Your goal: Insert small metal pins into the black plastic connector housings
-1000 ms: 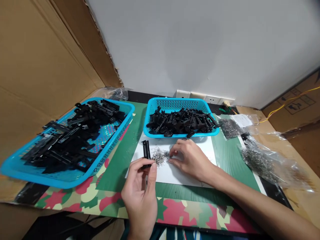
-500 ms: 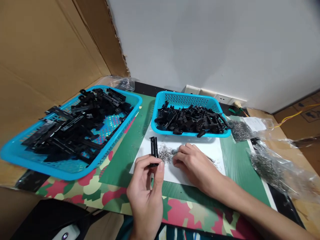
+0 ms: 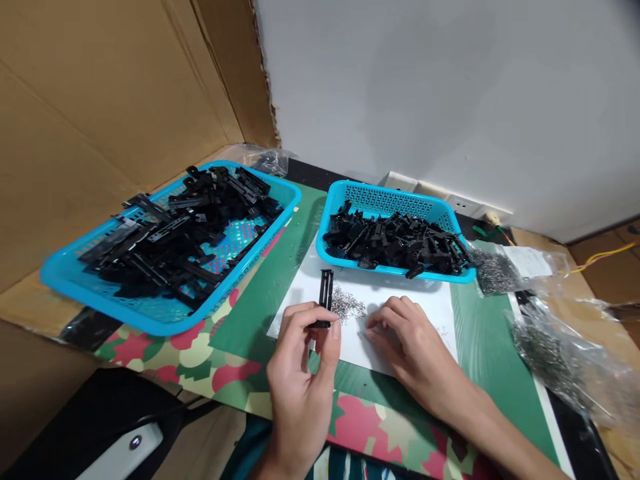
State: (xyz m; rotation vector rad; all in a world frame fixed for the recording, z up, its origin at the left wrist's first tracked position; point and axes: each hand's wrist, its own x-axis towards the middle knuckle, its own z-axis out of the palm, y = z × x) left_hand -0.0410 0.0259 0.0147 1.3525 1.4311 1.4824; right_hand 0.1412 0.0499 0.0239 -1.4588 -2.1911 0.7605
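Observation:
A narrow black plastic part (image 3: 326,290) stands upright in my left hand (image 3: 303,380), pinched at its lower end between thumb and fingers. Just right of it, a heap of tiny silvery metal pieces (image 3: 347,303), perhaps springs, lies on a white sheet (image 3: 395,290). My right hand (image 3: 413,340) rests over the sheet to the right of the heap. Its fingers are curled together, and whatever sits between the fingertips is hidden or too small to name.
A large blue basket (image 3: 170,327) of long black parts stands at left. A smaller blue basket (image 3: 395,269) holds more black parts at the back. Clear bags of small metal pieces (image 3: 495,270) lie at right. Power sockets (image 3: 463,203) line the wall.
The camera view has shifted, so the scene sits further right. My right hand has drawn back slightly from the metal heap. My left hand keeps hold of the black plastic part.

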